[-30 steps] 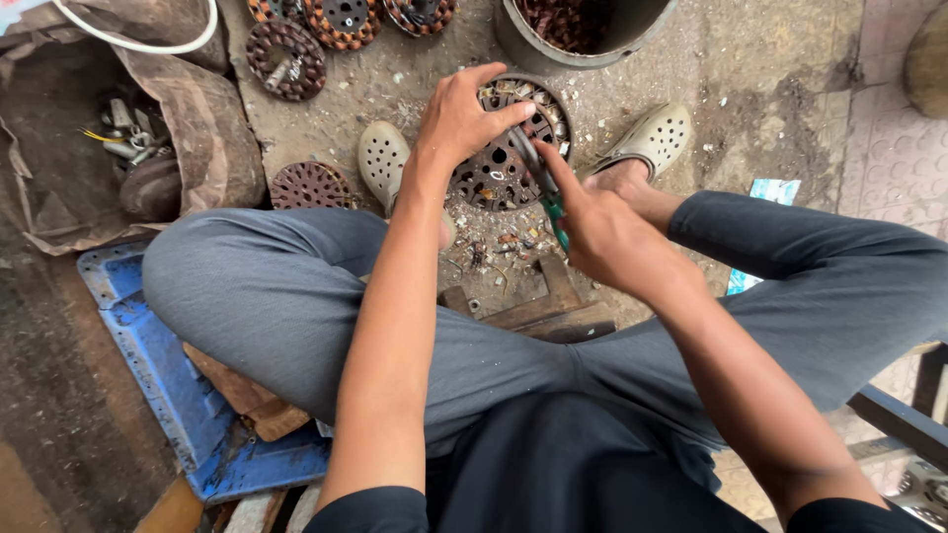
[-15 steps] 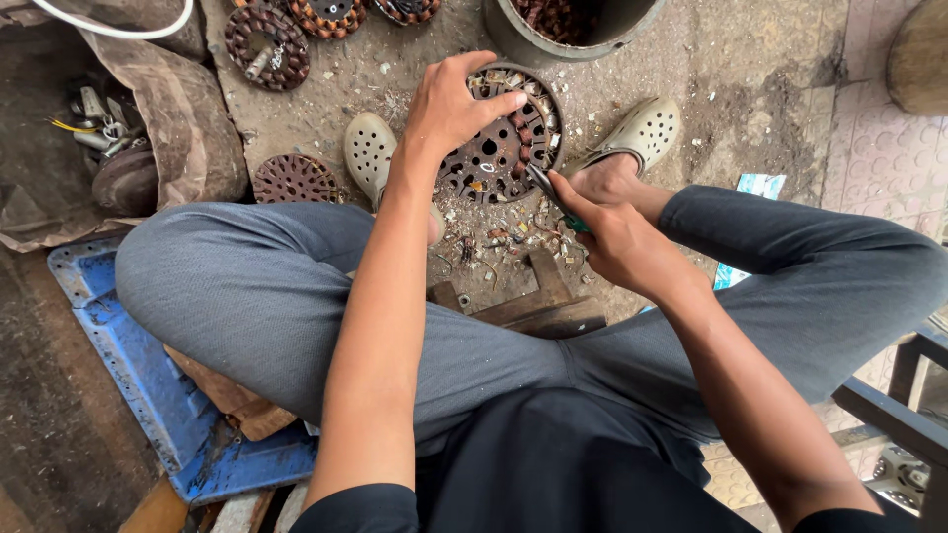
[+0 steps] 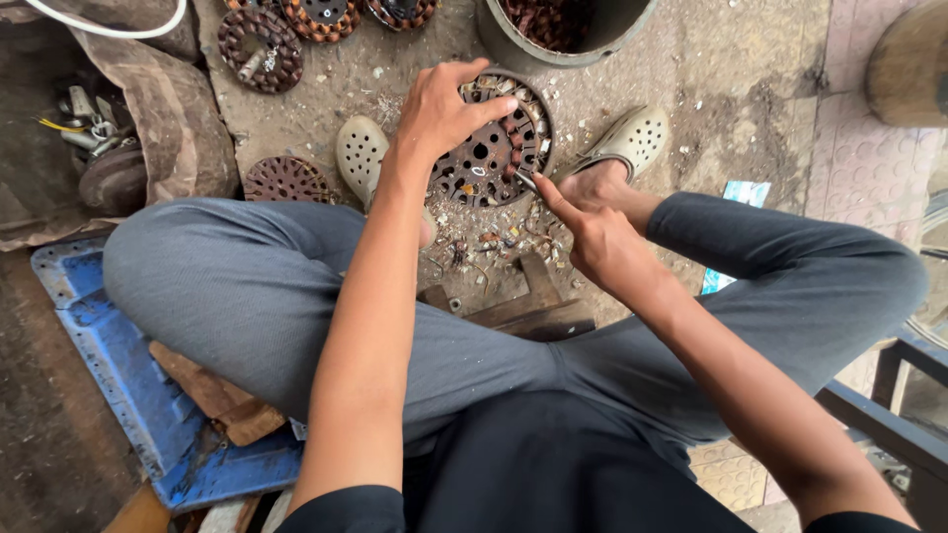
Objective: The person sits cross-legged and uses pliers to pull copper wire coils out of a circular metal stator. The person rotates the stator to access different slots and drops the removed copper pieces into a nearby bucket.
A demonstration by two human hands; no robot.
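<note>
The left hand (image 3: 439, 109) covers the near-left part of the rusty slotted disc (image 3: 494, 148). Beyond the disc, the grey bucket (image 3: 563, 39) and two further discs are cut by the top edge. The tool tip at the disc's rim is too small to tell.

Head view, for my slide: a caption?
Left hand steadies rusty round slotted metal disc; right hand presses thin tool against it.
</note>
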